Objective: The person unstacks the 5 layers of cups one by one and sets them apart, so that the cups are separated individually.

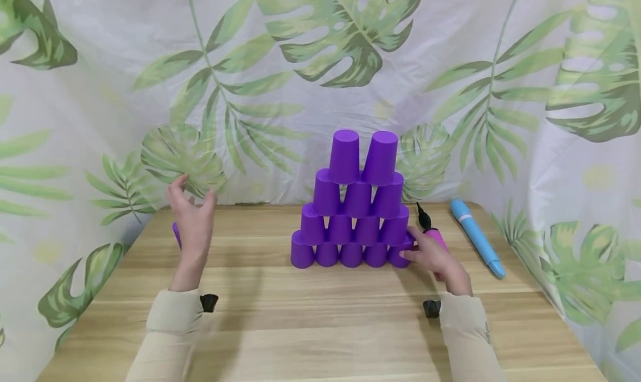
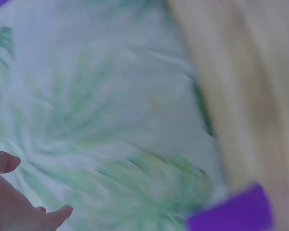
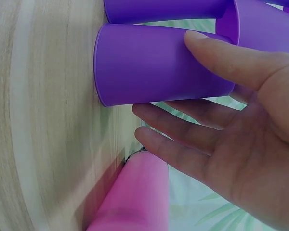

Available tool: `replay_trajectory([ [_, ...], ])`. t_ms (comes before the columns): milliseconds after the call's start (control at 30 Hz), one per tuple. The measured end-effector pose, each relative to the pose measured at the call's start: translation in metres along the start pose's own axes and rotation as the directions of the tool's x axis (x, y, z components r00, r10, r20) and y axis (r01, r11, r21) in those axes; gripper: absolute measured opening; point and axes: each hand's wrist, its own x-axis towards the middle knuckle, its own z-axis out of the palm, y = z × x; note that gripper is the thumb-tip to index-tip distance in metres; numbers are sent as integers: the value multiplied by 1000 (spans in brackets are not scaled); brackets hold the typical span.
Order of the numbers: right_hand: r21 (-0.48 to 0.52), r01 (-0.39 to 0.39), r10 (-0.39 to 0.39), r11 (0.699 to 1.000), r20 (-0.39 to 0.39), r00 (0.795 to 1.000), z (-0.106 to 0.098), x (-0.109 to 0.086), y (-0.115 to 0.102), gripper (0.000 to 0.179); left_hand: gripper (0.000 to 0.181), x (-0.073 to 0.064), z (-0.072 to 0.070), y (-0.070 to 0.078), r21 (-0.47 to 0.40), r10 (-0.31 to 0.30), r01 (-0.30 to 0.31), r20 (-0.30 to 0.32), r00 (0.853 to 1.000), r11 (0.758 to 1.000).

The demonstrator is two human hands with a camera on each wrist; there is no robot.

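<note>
Purple cups stand upside down in a stacked pyramid (image 1: 353, 229), several rows high, with two cups side by side at the top. My right hand (image 1: 434, 254) is at the right end of the bottom row. Its thumb lies on the near side of the end cup (image 3: 154, 65), and the fingers reach along the other side. My left hand (image 1: 192, 223) is raised to the left of the pyramid, fingers spread and bent, holding nothing. Behind it a lone purple cup (image 1: 177, 234) shows mostly hidden; the left wrist view shows this cup (image 2: 233, 214) low at the right.
Just right of my right hand lies a pink pump (image 1: 437, 238) with a black nozzle. Farther right is a light blue tube-shaped pump (image 1: 478, 238). All stands on a wooden table (image 1: 320, 321), with a leaf-patterned cloth (image 1: 320, 104) hanging behind it.
</note>
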Motion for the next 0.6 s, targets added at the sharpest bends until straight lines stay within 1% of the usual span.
replay_trajectory([
  [67,27,-2,2,1000,4,1000,2,0,-1,59,56,-2,8,19,-83,-7,10,42,999,996],
  [133,46,-7,7,999,4,1000,2,1,-1,60,57,-4,18,35,-177,3,11,80,997,984],
  [233,69,-11,11,998,6,1000,3,1,-2,61,57,-10,35,58,-296,-1,48,157,988,954],
  [300,67,-5,5,998,6,1000,3,1,-2,60,58,-16,46,71,-358,17,64,220,975,932],
  [367,60,5,-5,998,8,1000,4,0,-2,60,60,-23,56,84,-384,39,81,294,955,920],
  [433,49,15,-15,999,8,1000,4,0,-2,58,64,-28,67,96,-394,79,78,367,927,916],
  [533,24,27,-27,999,7,1000,5,-1,-2,58,70,-31,83,113,-385,124,71,459,880,920],
  [600,6,30,-30,1000,9,1000,6,-1,-2,57,73,-29,93,123,-369,137,69,504,853,927],
])
